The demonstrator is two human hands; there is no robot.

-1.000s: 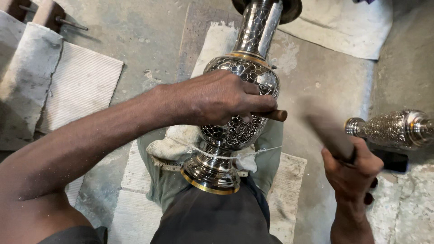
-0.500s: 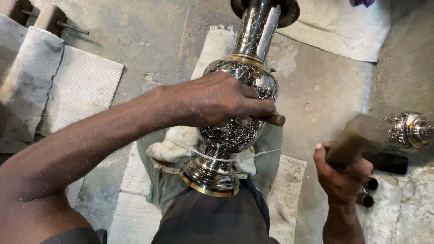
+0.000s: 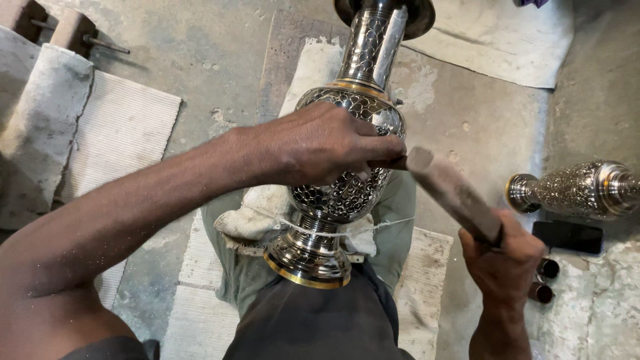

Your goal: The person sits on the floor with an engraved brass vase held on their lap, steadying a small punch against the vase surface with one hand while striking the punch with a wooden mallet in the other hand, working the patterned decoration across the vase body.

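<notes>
Engraving an ornate metal vase

The left hand presses a small tool against the vase's belly; the right hand grips a wooden mallet whose head meets it.

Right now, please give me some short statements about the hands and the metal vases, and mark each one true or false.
1. The left hand rests on the large engraved vase. True.
2. The right hand is empty. False: it grips a wooden mallet.
3. A second engraved vase lies on its side at the right. True.
4. The large vase stands upright on a table. False: it lies across the person's lap, base toward the body.
5. A dark phone lies under the second vase. True.
</notes>
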